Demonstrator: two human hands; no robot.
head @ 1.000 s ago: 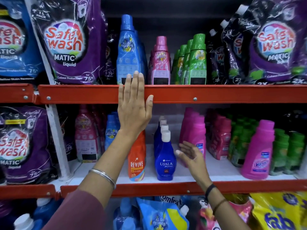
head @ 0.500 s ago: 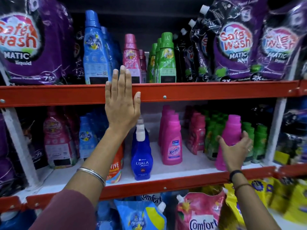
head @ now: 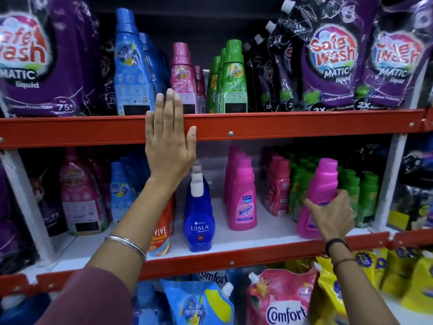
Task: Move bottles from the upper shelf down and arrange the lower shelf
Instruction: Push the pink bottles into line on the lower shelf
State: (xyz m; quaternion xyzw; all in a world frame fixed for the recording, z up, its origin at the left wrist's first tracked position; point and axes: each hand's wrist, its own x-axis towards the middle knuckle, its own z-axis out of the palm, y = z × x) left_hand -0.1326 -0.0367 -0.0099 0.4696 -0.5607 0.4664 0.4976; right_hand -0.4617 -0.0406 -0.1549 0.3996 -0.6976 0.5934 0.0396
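My left hand (head: 167, 141) lies flat and open against the red front rail of the upper shelf (head: 293, 124), holding nothing. On that shelf stand blue bottles (head: 131, 66), pink bottles (head: 182, 78) and green bottles (head: 230, 78). My right hand (head: 332, 213) grips a pink Vanish bottle (head: 319, 191) standing upright at the front right of the lower shelf (head: 234, 235). Another pink Vanish bottle (head: 242, 195) heads a row in the middle. A blue Ujala bottle (head: 199, 214) and an orange Revive bottle (head: 161, 233) stand left of it.
Purple Safewash pouches (head: 332, 59) flank the upper shelf bottles on both sides. Small pink bottles (head: 277, 184) and green bottles (head: 365, 198) fill the lower shelf's right rear. Comfort pouches (head: 278, 301) and yellow packs (head: 398, 273) sit below. White uprights (head: 386, 181) bound the bay.
My right hand moved right along the lower shelf and closed around the front pink Vanish bottle. The view shifted right. My left hand stayed on the upper rail.
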